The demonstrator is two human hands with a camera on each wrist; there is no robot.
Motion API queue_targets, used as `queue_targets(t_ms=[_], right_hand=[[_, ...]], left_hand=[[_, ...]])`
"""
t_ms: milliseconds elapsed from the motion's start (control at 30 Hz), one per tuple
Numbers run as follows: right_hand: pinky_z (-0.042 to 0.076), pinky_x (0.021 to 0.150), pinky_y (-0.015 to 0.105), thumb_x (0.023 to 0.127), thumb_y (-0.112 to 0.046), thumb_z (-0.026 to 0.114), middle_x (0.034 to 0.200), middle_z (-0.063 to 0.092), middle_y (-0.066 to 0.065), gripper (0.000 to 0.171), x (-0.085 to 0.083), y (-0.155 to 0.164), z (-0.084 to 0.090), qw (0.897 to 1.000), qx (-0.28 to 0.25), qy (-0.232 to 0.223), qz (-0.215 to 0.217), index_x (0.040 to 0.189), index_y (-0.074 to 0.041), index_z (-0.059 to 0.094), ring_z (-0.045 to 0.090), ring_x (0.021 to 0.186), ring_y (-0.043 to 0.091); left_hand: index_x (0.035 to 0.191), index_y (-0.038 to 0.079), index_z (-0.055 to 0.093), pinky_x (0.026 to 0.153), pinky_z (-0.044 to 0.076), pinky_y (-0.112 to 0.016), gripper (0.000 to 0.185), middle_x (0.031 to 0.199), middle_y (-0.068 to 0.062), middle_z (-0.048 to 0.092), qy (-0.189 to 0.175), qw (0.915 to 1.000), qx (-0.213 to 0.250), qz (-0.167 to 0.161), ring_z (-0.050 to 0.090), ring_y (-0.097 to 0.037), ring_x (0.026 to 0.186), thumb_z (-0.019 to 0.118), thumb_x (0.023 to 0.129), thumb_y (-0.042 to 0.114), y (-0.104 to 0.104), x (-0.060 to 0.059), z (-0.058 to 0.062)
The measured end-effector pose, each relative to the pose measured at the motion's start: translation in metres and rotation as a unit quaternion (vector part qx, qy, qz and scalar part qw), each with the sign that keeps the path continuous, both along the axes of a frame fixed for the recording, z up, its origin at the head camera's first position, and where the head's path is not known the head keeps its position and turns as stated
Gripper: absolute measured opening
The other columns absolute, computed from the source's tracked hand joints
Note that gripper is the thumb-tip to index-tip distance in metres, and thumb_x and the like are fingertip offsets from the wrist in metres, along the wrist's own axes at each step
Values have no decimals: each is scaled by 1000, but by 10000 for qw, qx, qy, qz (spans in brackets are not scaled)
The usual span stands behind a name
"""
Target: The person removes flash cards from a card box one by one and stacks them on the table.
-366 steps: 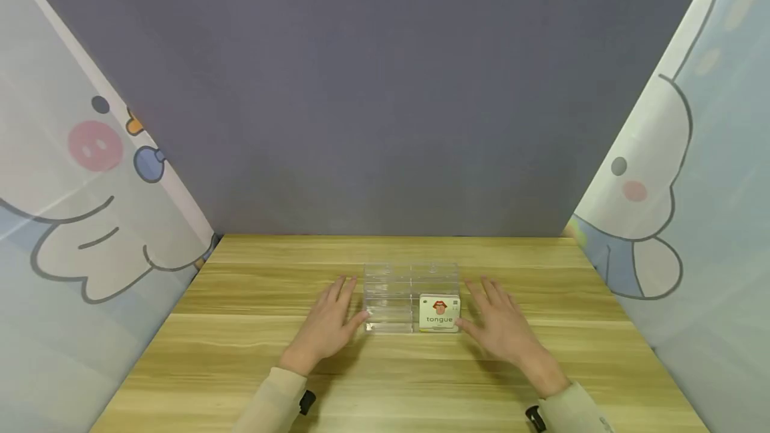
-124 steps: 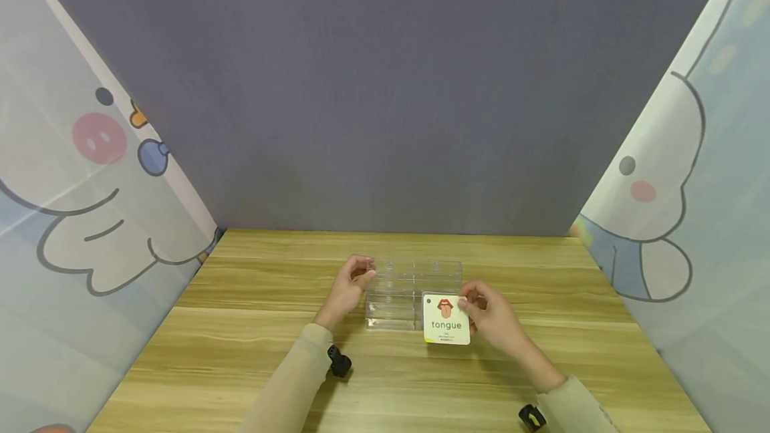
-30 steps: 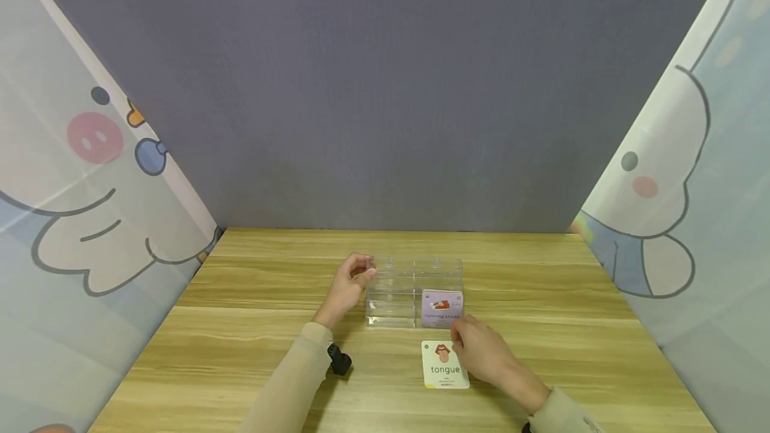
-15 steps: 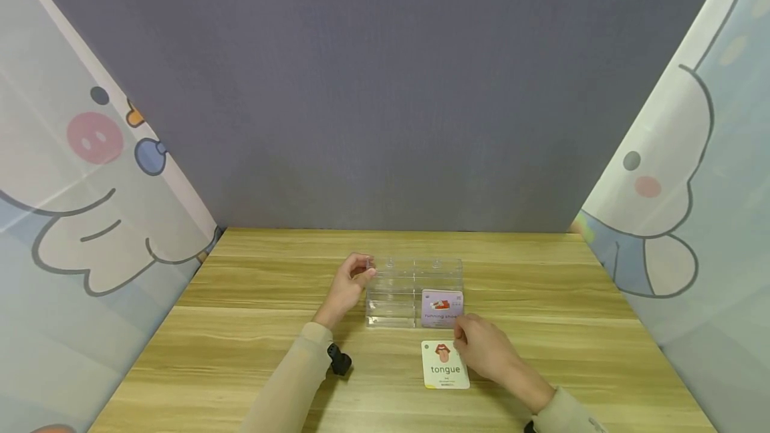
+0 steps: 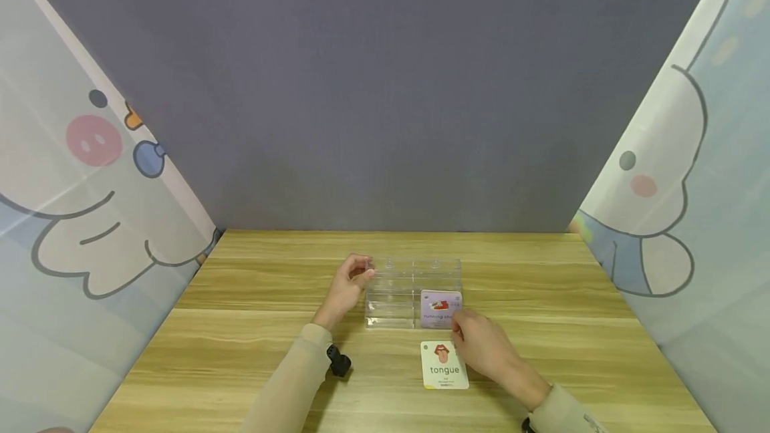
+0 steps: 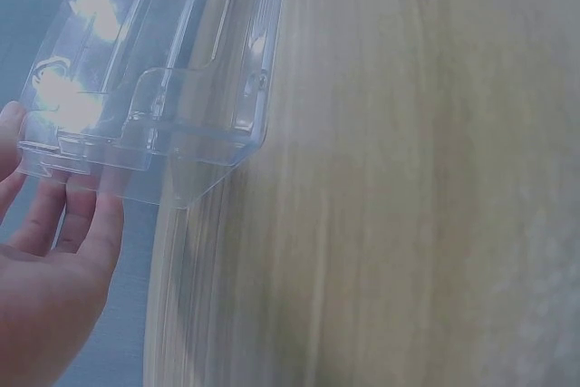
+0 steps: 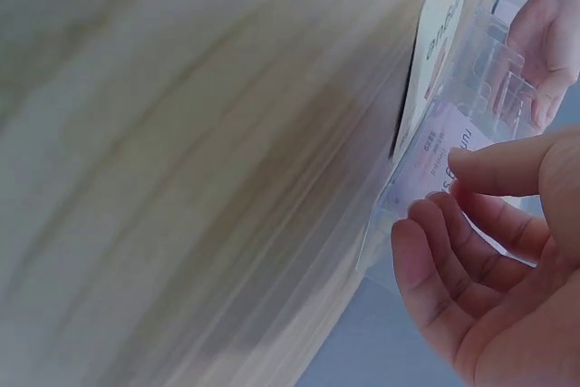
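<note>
A clear plastic card holder (image 5: 390, 309) with several compartments stands on the wooden table. My left hand (image 5: 347, 289) grips its back left edge, thumb in front and fingers behind; the left wrist view shows this hand (image 6: 63, 260) at the clear plastic (image 6: 172, 133). A purple "running shoes" card (image 5: 436, 306) sits in the front right compartment. My right hand (image 5: 486, 347) is at that card's lower right corner, fingers curled, thumb and forefinger close together (image 7: 507, 251); whether they pinch the card is unclear. A white "tongue" card (image 5: 444, 376) lies flat in front of the holder.
The wooden tabletop (image 5: 271, 272) runs back to a grey partition (image 5: 385, 99). Curtains with cartoon animals hang at the left (image 5: 90, 219) and right (image 5: 656, 172). A small black device (image 5: 339, 361) is at my left wrist.
Earlier, the right hand lifted the "tongue" card from the holder; it now lies on the table. The left hand took hold of the holder. Lately the right hand has shifted slightly over the purple card's corner.
</note>
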State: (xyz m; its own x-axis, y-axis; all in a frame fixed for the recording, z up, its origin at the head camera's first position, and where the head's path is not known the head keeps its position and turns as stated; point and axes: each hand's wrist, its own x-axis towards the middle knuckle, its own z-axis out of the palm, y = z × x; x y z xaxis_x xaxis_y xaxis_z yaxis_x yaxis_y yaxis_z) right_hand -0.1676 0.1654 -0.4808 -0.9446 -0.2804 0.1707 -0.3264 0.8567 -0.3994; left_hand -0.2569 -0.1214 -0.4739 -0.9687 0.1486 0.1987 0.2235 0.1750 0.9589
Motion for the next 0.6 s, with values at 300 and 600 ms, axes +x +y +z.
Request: queue_targets(t_ms=[300,600], right_hand=[[39,47,22,84,1,73,69,49,-9,21,-4,3,4,9995,-277,144,19,77,-14,61,44,57,5],[41,47,20,83,1,74,74,54,-7,14,-9,4,8,9978,-411,510,-93,82,-11,66,45,58,4]], left_hand=[[127,-5,57,99,47,-44,30,123,-22,61,19,9998,138,146,58,-33,115,64,100,3,-2,-12,-24],[130,-4,57,100,46,-46,32,125,-19,61,-111,9998,136,92,58,-29,115,64,100,7,-2,-11,-22]])
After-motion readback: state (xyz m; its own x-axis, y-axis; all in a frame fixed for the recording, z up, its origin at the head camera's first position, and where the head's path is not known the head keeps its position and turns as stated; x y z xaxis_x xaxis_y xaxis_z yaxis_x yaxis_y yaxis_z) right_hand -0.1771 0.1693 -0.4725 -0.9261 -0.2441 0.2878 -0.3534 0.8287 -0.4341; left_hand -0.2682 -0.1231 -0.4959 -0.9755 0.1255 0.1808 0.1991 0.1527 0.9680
